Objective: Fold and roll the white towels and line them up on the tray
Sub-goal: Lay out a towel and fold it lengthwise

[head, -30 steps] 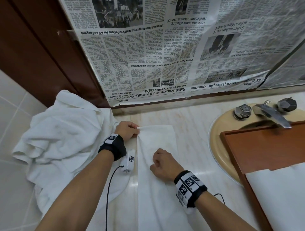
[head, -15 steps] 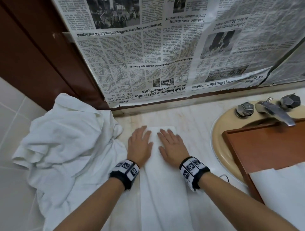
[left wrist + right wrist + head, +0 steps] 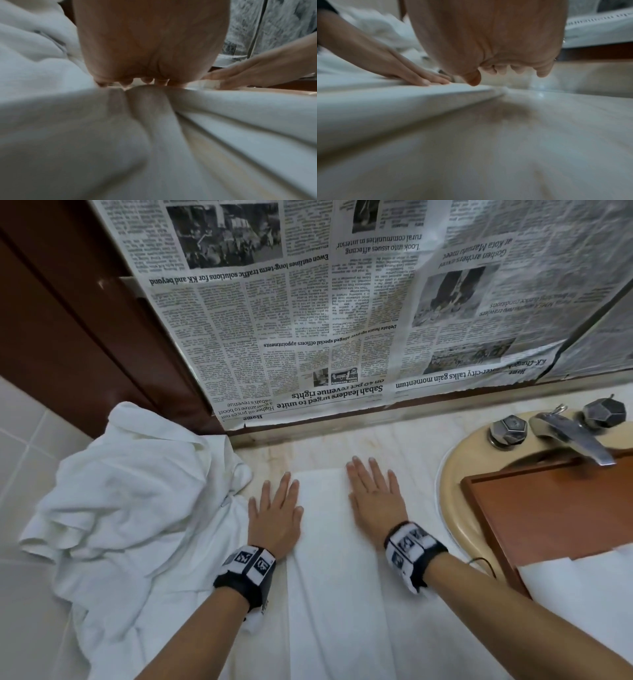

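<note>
A white towel [image 3: 329, 570], folded into a long narrow strip, lies flat on the marble counter [image 3: 411, 460] and runs toward me. My left hand [image 3: 275, 508] lies flat with straight fingers on the strip's left edge near its far end. My right hand [image 3: 373, 494] presses flat on the right edge, fingers spread. In the left wrist view the left hand [image 3: 135, 81] lies over bunched white cloth [image 3: 85, 135]. The right wrist view has the right hand [image 3: 510, 70] beside the folded towel edge [image 3: 402, 97]. The brown wooden tray [image 3: 534, 515] lies across the sink at the right.
A heap of crumpled white towels [image 3: 130, 494] lies left of the strip. The beige sink [image 3: 448, 484] with its metal tap [image 3: 575, 436] lies at the right. Another white cloth [image 3: 582, 587] lies on the tray's near part. Newspaper [image 3: 342, 313] covers the wall behind.
One second ago both hands gripped the towel, fingers curled. They then opened flat close together on the strip, and now have slid apart toward its two side edges.
</note>
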`<move>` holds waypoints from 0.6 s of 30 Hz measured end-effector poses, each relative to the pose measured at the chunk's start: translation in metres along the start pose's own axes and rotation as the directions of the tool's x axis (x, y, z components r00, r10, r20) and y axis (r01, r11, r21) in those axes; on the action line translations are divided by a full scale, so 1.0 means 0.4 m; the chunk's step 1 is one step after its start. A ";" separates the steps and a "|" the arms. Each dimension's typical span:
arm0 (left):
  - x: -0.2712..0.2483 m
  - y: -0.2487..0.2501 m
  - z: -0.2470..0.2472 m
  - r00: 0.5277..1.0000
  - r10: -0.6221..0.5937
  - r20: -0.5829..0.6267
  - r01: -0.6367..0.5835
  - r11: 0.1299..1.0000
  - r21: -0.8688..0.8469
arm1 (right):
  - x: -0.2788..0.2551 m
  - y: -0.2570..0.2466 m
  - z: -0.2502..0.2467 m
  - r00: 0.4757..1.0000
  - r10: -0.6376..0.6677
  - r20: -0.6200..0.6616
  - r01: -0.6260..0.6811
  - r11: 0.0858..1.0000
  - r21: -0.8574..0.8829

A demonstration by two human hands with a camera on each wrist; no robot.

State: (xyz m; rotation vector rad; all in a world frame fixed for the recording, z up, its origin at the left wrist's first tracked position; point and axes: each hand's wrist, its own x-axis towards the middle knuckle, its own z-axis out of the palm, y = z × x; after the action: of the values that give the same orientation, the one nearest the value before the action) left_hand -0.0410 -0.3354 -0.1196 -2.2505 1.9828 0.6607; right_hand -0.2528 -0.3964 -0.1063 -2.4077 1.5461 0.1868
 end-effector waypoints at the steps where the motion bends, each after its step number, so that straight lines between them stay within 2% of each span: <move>1: -0.017 -0.006 0.006 1.000 0.007 0.004 -0.007 1.000 0.002 | -0.034 -0.014 0.014 0.999 -0.038 -0.027 0.039 0.999 0.004; 3: -0.041 -0.016 0.017 1.000 0.011 0.014 -0.011 1.000 0.008 | -0.105 -0.026 0.048 0.996 -0.093 0.010 0.092 0.994 0.059; 4: -0.047 -0.018 0.019 1.000 0.006 0.022 -0.006 1.000 0.006 | -0.138 -0.023 0.062 0.994 -0.080 0.076 0.073 0.993 0.093; 6: -0.040 -0.010 0.015 0.999 -0.010 0.034 0.010 1.000 0.000 | -0.170 -0.008 0.072 0.993 -0.041 0.108 0.031 0.995 0.091; 9: 0.000 0.014 -0.001 0.998 -0.030 0.064 0.031 1.000 -0.003 | -0.131 0.036 0.071 0.986 -0.077 0.151 0.074 0.997 0.027; 12: 0.069 0.034 -0.015 0.998 -0.036 0.053 0.039 0.998 -0.052 | -0.056 0.075 0.040 0.985 -0.040 0.166 0.044 0.999 -0.025; 14: 0.118 0.043 -0.032 0.999 -0.029 0.024 0.031 0.997 -0.074 | -0.005 0.098 0.014 0.978 -0.021 0.209 0.026 0.999 -0.022; 18: 0.168 0.060 -0.058 0.999 -0.028 -0.014 0.027 0.997 -0.076 | 0.056 0.126 -0.009 0.975 -0.060 0.213 0.058 0.998 0.015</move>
State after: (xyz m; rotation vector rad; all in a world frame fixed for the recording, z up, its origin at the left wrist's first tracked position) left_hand -0.0526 -0.4093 -0.1173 -2.3281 1.9618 0.7296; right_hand -0.2893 -0.4368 -0.1164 -2.3354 1.3757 0.4116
